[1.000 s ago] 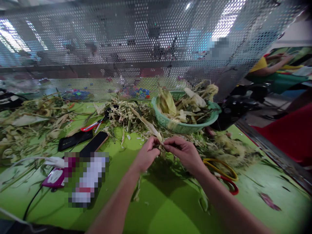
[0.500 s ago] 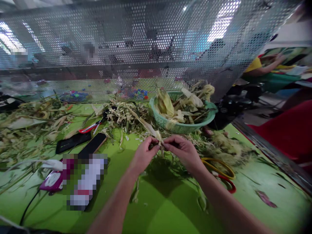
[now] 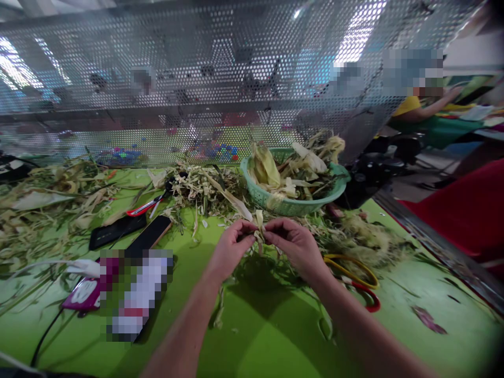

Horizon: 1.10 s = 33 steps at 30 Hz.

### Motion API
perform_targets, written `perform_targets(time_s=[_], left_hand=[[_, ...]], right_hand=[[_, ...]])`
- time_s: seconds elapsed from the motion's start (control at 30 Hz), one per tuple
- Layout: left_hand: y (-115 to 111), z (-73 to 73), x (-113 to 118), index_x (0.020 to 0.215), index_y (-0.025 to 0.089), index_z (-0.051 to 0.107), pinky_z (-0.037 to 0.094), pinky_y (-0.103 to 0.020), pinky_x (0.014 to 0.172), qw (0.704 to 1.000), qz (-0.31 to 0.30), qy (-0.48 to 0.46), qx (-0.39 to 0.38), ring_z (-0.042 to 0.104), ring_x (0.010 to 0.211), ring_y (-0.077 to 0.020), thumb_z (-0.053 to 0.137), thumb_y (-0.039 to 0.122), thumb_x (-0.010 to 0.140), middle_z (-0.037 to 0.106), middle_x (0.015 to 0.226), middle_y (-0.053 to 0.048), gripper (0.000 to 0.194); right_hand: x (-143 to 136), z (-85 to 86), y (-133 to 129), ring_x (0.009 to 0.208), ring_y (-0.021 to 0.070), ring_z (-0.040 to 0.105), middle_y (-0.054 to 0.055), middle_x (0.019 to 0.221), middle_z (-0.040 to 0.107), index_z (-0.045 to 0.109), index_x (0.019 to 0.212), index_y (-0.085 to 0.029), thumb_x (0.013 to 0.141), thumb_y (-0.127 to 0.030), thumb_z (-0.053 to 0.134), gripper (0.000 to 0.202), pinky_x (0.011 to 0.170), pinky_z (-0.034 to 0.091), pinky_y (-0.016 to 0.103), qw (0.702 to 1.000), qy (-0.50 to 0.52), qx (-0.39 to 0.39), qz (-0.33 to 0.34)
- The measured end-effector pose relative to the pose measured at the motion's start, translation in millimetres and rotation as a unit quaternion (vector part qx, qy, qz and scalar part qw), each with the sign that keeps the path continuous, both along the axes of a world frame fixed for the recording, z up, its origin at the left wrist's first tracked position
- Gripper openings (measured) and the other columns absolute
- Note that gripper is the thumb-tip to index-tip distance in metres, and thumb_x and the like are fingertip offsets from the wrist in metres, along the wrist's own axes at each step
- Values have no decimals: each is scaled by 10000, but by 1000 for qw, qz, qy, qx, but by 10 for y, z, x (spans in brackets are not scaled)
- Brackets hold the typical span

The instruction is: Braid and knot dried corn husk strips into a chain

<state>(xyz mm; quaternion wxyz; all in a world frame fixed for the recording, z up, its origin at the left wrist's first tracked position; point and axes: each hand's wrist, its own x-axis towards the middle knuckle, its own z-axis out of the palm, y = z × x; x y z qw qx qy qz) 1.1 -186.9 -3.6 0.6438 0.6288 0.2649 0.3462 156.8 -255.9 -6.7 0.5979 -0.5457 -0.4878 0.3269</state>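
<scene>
Both hands meet over the middle of the green table [image 3: 260, 336], pinching one narrow strip of pale corn husk [image 3: 259, 220] between thumbs and fingers. My left hand [image 3: 232, 249] is closed on the strip's left side, and my right hand [image 3: 297, 244] grips it from the right. The strip's upper end stands up above the fingertips; where it is folded or knotted is too small to tell. Just beyond, a longer dry husk piece [image 3: 234, 202] slants toward the hands. A green plastic basket [image 3: 303, 207] full of husks stands behind my right hand.
Husk scraps [image 3: 197, 189] and corn silk [image 3: 366, 239] lie about. Scissors with yellow and red handles [image 3: 368, 286] rest beside my right forearm. At left are a red utility knife [image 3: 144, 207], a black phone [image 3: 118, 231] and a purple power strip [image 3: 84, 294]. A perforated metal screen [image 3: 177, 94] rises behind.
The hands stay nearly in place. The strip's upper end now stands more upright between the fingertips, apart from the long husk piece behind it.
</scene>
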Motion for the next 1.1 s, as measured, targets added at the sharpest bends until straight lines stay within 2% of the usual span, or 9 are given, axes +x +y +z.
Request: perform_targets(time_s=[0.2,0.4,0.7,1.1], left_hand=[[20,-35,5,919,161,607,449,-271,797,1000,-17,-14,-5,586,845,-144,678,233,749,645,881,-32,198],[35,-79,-1,959,166,619,447,-295,862,999,-38,-16,-1,597,930,-157,667,165,750,658,962,-53,214],[11,-55,-3,926,177,594,448,-276,837,999,-47,-14,-21,589,912,-145,673,127,718,645,926,-33,227],[-11,-2,-22,954,163,588,448,-298,834,998,-53,18,20,568,904,-158,634,157,761,619,941,-49,198]], right_hand=[[10,14,-15,718,148,607,16,778,662,681,851,-201,752,-306,716,148,679,489,279,998,-55,18,-20],[-1,19,-20,718,151,611,19,779,661,671,843,-202,764,-309,702,136,685,502,285,995,-80,36,-41],[-24,33,-33,729,157,608,25,786,650,663,860,-195,785,-275,681,112,692,501,285,992,-109,48,-43],[-11,13,-40,750,162,608,25,806,650,663,862,-201,806,-243,655,70,719,492,299,984,-161,52,-53]])
